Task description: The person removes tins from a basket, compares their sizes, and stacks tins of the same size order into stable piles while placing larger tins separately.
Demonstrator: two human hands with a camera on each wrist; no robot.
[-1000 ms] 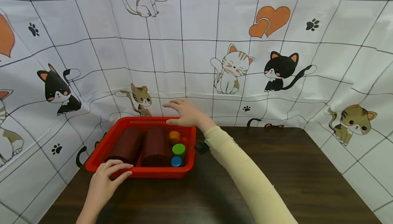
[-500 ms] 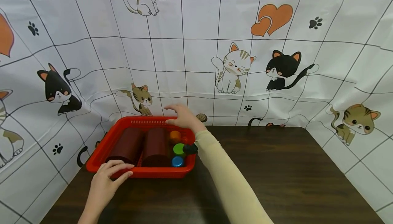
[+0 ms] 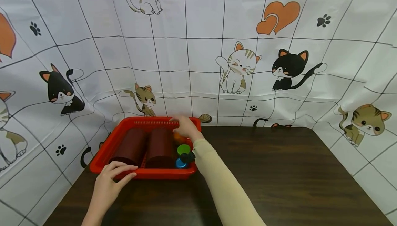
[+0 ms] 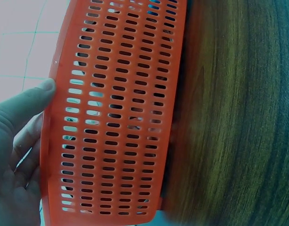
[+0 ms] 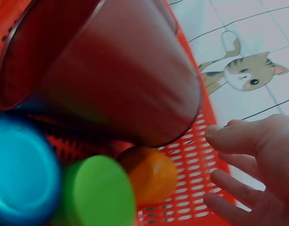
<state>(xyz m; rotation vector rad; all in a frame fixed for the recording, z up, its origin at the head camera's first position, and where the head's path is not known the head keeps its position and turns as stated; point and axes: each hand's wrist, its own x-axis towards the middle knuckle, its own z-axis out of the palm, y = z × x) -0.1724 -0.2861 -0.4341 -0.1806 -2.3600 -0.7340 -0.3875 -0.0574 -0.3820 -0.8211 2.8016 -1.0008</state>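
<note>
A red plastic basket [image 3: 141, 173] with slotted walls stands at the table's left. My left hand [image 3: 108, 183] holds its near rim, thumb outside and fingers behind the rim in the left wrist view. Over the basket's back right corner is my right hand [image 3: 187, 128], its fingers apart and nothing between them in the right wrist view. Close to those fingers lies a rounded orange thing [image 5: 154, 175]. Beside it are a green-topped round thing [image 5: 103, 190] and a blue-topped one [image 5: 23, 167]. Two dark brown cylinders [image 3: 159, 146] fill the basket's left and middle.
The dark wooden table [image 3: 273, 174] stretches to the right of the basket. A white sheet [image 3: 204, 19] with cat prints hangs behind it and along both sides. A small black piece [image 3: 187, 157] sits at the right wrist.
My right hand has moved left and down, from above the basket's back right corner into it, near the orange thing. The left hand keeps its hold on the rim.
</note>
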